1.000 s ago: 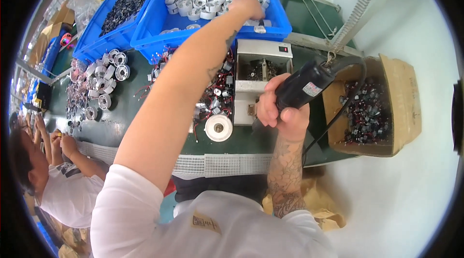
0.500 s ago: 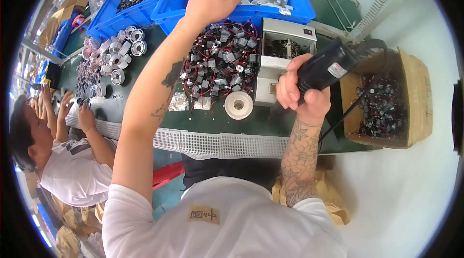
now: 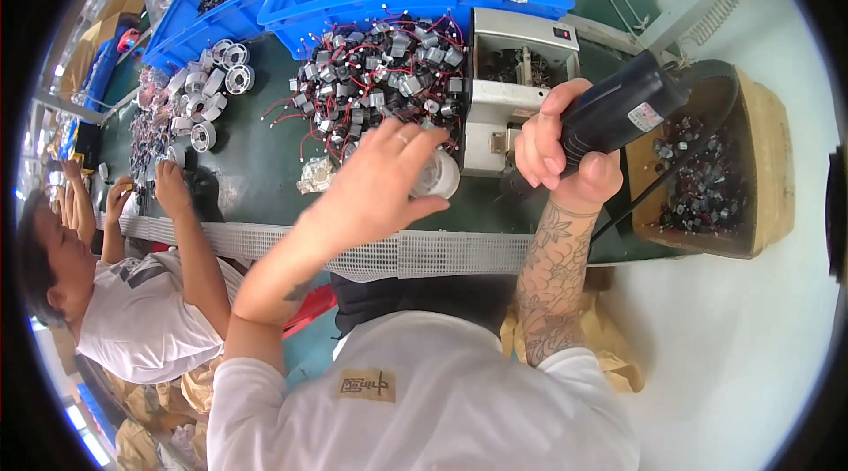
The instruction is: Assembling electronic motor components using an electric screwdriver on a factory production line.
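My left hand [image 3: 384, 178] is over the table's front, thumb and fingers on either side of a white round plastic housing [image 3: 449, 176]. The palm hides part of the housing, and whether it touches the table cannot be made out. In my right hand [image 3: 565, 149] is a black electric screwdriver [image 3: 618, 105], tilted with its tip down toward the table. Just behind my left hand lies a heap of small grey motor-like parts with red wires [image 3: 380, 69]. A grey metal screw feeder box [image 3: 495, 100] stands between the heap and my right hand.
A blue bin [image 3: 397, 5] of white housings stands at the back, with another blue bin [image 3: 216, 27] of dark parts beside it. More white housings [image 3: 212, 91] lie to the left. A cardboard box [image 3: 764, 171] stands right. A co-worker [image 3: 146, 312] sits at left.
My left hand has come back from the blue bin to the white housing at the table's front. The screwdriver has shifted slightly right and down in my right hand. The view has tilted a little.
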`<state>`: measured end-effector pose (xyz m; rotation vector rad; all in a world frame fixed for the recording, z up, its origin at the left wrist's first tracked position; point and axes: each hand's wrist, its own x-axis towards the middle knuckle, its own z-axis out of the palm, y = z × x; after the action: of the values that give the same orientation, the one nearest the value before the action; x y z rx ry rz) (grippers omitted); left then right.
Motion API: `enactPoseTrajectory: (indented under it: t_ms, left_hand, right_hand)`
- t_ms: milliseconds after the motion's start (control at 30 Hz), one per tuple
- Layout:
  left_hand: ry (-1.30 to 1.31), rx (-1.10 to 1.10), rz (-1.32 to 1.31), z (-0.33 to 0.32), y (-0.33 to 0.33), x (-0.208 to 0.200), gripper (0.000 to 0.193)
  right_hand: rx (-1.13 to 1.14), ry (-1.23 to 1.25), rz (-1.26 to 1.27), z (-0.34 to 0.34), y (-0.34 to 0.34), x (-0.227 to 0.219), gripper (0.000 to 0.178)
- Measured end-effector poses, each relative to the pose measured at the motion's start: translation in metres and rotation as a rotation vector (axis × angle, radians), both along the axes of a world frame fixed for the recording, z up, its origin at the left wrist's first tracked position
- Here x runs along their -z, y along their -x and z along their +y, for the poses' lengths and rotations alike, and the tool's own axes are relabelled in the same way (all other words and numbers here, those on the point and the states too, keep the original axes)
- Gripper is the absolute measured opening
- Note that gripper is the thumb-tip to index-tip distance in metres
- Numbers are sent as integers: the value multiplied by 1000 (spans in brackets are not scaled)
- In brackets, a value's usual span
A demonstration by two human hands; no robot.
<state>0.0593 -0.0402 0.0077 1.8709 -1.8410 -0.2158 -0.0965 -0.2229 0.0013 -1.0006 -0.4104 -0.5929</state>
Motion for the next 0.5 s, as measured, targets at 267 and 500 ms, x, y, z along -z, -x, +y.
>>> enactPoseTrajectory:
  t_ms: [267, 500]
  left_hand:
    - [83, -62, 45, 2, 8, 23, 68]
    - [73, 106, 165, 2, -9, 4, 56]
  right_hand:
    - [12, 5, 50, 0, 0, -1, 62]
    - [25, 15, 30, 1, 1, 0, 63]
